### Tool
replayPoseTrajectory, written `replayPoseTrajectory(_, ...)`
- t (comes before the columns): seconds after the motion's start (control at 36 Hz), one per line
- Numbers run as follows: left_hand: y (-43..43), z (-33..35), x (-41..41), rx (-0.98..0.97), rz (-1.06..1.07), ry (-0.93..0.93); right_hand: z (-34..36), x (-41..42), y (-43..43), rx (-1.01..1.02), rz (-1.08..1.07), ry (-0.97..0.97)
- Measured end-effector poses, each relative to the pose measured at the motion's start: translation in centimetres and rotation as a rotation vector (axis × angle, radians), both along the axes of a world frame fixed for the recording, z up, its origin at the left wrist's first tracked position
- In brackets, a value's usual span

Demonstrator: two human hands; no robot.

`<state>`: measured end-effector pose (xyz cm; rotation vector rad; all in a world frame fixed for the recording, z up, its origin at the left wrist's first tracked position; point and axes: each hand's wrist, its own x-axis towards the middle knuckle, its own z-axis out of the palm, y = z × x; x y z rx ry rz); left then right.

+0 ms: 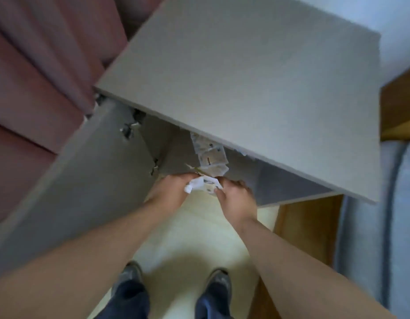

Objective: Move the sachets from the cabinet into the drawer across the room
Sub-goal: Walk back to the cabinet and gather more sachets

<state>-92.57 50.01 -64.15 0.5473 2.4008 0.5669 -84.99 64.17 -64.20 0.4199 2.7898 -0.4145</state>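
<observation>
Two hands, left hand point(169, 188) and right hand point(237, 196), each grip curled round bunched sachets point(204, 183) at the open cabinet point(222, 77) mouth, a strip trailing inside. Step: removal. Next, presumably: draw the strip clear, carry to drawer.

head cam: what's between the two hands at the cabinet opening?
A crumpled white bunch of sachets, gripped by the left hand and the right hand from either side; the head view shows no bare gap.

The cabinet top point(245, 88) hides the far end of the sachets point(211, 155), whose print is too blurred to read.
</observation>
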Motion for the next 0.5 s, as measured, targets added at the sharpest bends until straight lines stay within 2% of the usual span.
replayPoseTrajectory(0.22,-5.0,17.5,4.7,-0.166,0.102,0.025,17.6,2.0,-3.5,-0.074,0.155,-0.012)
replayPoseTrajectory(0.5,-13.9,30.0,13.4,-0.198,0.479,0.159,29.8,4.2,-11.5,-0.203,0.496,0.056)
